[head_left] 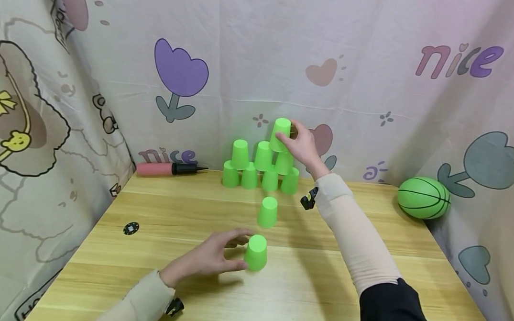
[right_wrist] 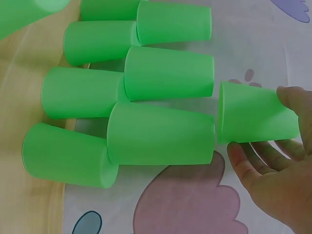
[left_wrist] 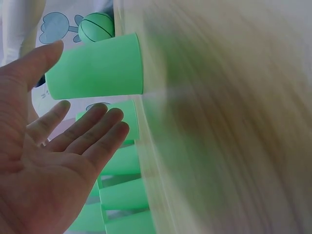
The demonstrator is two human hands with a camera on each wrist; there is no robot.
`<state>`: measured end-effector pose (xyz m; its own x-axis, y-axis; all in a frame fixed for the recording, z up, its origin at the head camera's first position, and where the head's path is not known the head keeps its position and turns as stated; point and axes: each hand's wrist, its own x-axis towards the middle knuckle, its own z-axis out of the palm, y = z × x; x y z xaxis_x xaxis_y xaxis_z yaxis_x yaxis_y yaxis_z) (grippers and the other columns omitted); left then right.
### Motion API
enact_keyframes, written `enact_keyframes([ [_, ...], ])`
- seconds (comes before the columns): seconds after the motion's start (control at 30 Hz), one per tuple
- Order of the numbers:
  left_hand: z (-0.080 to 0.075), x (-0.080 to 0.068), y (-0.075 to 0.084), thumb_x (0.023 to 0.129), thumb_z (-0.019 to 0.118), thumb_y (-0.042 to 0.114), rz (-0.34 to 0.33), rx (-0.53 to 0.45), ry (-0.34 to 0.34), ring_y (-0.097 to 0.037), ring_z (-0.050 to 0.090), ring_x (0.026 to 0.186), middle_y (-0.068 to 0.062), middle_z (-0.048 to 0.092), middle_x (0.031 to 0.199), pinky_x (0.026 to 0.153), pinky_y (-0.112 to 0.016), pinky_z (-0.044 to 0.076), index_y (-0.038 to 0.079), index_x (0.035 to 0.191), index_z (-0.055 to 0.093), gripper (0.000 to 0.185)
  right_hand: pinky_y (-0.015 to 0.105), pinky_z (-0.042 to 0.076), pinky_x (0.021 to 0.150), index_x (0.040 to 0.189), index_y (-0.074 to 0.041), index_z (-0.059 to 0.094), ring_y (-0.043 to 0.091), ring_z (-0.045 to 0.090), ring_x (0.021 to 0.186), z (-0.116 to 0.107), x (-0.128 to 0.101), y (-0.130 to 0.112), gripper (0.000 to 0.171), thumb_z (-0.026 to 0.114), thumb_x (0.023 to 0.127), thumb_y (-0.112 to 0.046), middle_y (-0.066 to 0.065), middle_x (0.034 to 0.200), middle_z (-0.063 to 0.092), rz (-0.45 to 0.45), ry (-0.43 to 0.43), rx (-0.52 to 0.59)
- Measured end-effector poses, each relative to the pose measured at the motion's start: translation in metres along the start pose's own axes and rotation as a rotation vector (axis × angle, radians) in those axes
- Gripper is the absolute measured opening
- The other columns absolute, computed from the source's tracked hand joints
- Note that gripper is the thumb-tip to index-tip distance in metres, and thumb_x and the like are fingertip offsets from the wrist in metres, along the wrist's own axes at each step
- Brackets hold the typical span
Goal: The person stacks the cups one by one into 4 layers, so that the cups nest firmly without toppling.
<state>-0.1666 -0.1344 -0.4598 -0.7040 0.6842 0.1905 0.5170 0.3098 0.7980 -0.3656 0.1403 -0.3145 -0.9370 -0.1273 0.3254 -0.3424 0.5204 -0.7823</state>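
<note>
My right hand (head_left: 302, 144) grips an upside-down green plastic cup (head_left: 280, 133) between thumb and fingers, above the right part of a cup stack. In the right wrist view this held cup (right_wrist: 256, 112) is level with the tops of the second row. That row has three cups, among them a left one (head_left: 240, 155), standing on a bottom row of several cups (head_left: 230, 174). Near the table's front, my left hand (head_left: 207, 254) is spread beside a single upside-down cup (head_left: 256, 254); in the left wrist view its fingers (left_wrist: 85, 129) are extended. Whether the thumb touches that cup I cannot tell.
Another upside-down cup (head_left: 268, 212) stands between the near cup and the stack. A pink and black hand pump (head_left: 166, 169) lies at the back left. A black chip (head_left: 131, 228) lies on the wooden table (head_left: 320, 297). A green ball (head_left: 424, 198) sits at the back right corner.
</note>
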Motion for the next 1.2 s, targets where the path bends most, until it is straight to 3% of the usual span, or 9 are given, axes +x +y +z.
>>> enact_keyframes([
  [0.67,0.008,0.006,0.002,0.091,0.084,0.03,0.011,-0.051,0.03,-0.024,0.067,0.128,-0.002,0.067,0.143,0.112,-0.042,0.055,0.017,0.15,0.054,0.067,0.046,0.056,0.108,0.154,-0.009,0.049,0.033,0.065,0.127,0.006,0.012,0.002,0.062,0.069,0.102,-0.037,0.018,0.139,0.066,0.036,-0.004,-0.029],
  [1.03,0.013,0.013,0.001,0.094,0.081,0.03,-0.03,-0.07,0.023,-0.027,0.067,0.129,-0.003,0.068,0.14,0.113,-0.045,0.054,0.016,0.148,0.055,0.062,0.049,0.051,0.116,0.164,-0.012,0.032,0.033,0.057,0.14,-0.002,0.007,0.002,0.084,0.07,0.099,-0.05,0.017,0.158,0.052,0.087,0.0,-0.017],
  [1.2,0.013,0.014,0.001,0.095,0.08,0.028,-0.047,-0.071,0.051,-0.025,0.068,0.126,-0.001,0.07,0.136,0.112,-0.046,0.055,0.016,0.144,0.058,0.055,0.052,0.055,0.109,0.164,-0.018,0.032,0.034,0.054,0.143,-0.009,0.002,0.001,0.087,0.07,0.097,-0.057,0.016,0.161,0.047,0.094,0.034,0.0],
])
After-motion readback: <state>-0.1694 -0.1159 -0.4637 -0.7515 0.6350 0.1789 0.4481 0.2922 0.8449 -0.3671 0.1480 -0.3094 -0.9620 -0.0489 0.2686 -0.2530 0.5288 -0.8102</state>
